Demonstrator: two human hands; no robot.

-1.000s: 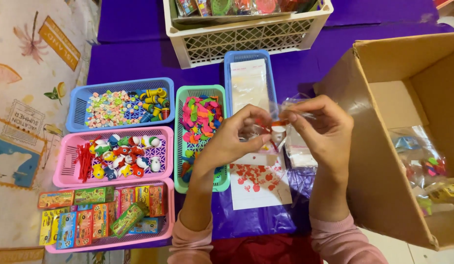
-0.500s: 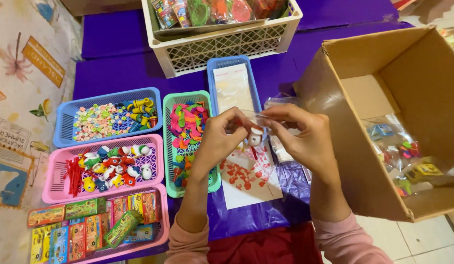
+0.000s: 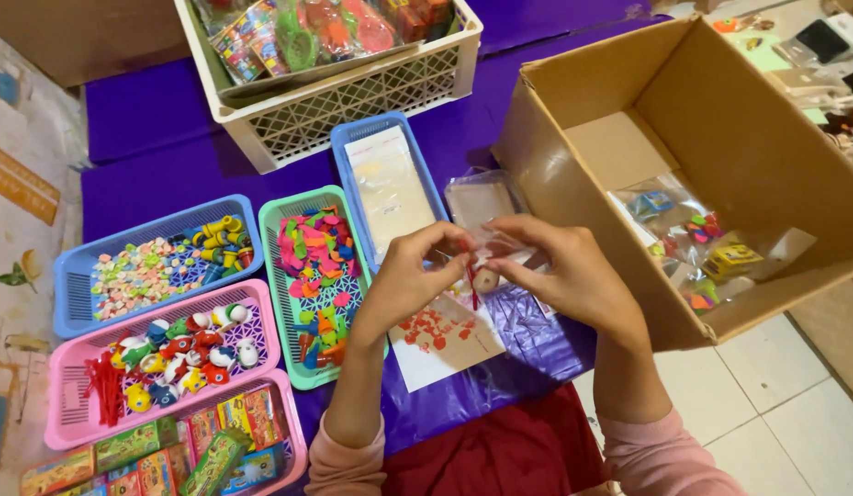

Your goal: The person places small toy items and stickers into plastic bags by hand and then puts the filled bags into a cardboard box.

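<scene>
Both hands are sitting a little lower than half a second ago, meeting over the purple surface (image 3: pixel 169 165). I am seeing the left hand (image 3: pixel 413 276) and right hand (image 3: pixel 560 271), wrists bent inward, fingers pinching together on a small clear bag (image 3: pixel 486 260) between the cardboard box (image 3: pixel 766 165) and green basket (image 3: pixel 272 276).
</scene>
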